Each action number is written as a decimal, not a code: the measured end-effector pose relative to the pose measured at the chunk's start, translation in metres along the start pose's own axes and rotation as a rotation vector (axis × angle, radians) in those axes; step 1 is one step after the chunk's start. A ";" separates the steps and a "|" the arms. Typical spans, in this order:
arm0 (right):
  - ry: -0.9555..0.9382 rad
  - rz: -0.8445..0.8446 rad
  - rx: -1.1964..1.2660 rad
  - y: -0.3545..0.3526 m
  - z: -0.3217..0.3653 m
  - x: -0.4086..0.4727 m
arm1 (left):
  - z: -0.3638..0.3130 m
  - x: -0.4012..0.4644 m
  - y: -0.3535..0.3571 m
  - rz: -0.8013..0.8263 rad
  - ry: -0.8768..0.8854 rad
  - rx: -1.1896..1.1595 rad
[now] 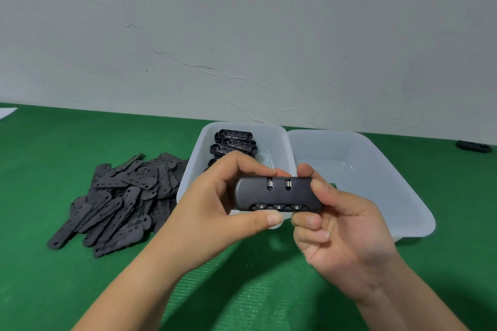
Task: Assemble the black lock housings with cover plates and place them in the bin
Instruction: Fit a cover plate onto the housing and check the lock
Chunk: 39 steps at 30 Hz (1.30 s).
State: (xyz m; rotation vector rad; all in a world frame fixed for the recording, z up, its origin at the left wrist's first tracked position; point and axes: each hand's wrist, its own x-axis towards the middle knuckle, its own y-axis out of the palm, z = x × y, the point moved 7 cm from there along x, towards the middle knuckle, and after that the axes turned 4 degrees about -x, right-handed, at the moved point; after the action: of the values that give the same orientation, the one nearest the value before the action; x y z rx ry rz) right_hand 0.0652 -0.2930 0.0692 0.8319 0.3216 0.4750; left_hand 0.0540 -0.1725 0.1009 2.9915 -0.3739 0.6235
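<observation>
Black lock housing [278, 194]: held in the air in front of me, lengthways left to right, above the near edge of the two bins; three number dials show along its near face, two slots on its top; whether a cover plate is fitted on it I cannot tell. My left hand [223, 204]: grip clamped on the housing's left end, thumb beneath, fingers curled over the top. My right hand [341, 231]: grip clamped on the right end, fingers wrapped round it from behind. Left bin [193, 169], translucent white: holds several more open housings [234, 142] stacked at its far side. Right bin [390, 183], translucent white: touching the left one side by side; nothing visible inside. Cover plates [118, 201]: a loose heap of flat dark plates on the counter [53, 290], just left of the left bin; the counter carries a green ribbed mat. Small black part [474, 146]: lying at the far right by the wall [242, 21], well apart from the bins.
</observation>
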 end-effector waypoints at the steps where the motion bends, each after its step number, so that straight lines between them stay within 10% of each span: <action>1: 0.002 -0.006 0.000 0.000 -0.001 0.000 | -0.001 0.000 0.001 -0.004 0.011 0.071; 12: 0.021 -0.028 -0.009 -0.005 -0.010 0.000 | 0.000 -0.004 0.000 -0.048 0.050 0.279; 19: -0.163 -0.067 -0.538 -0.012 0.008 0.010 | 0.034 0.003 -0.018 -0.124 -0.062 0.245; 26: -0.460 -0.674 -1.042 -0.096 0.141 0.054 | 0.058 -0.005 -0.091 -0.628 -0.002 0.493; 30: -0.232 -0.915 -1.428 -0.165 0.164 0.083 | 0.085 -0.032 -0.120 -0.873 -0.051 0.505; 39: 0.332 -0.834 -1.840 -0.198 0.118 0.109 | 0.122 -0.054 -0.136 -0.966 -0.126 0.516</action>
State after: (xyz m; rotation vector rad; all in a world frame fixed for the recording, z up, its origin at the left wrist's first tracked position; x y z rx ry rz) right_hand 0.2660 -0.4249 -0.0175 -1.1710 0.3523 -0.0272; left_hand 0.0869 -0.0425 -0.0336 3.0887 1.3332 0.4434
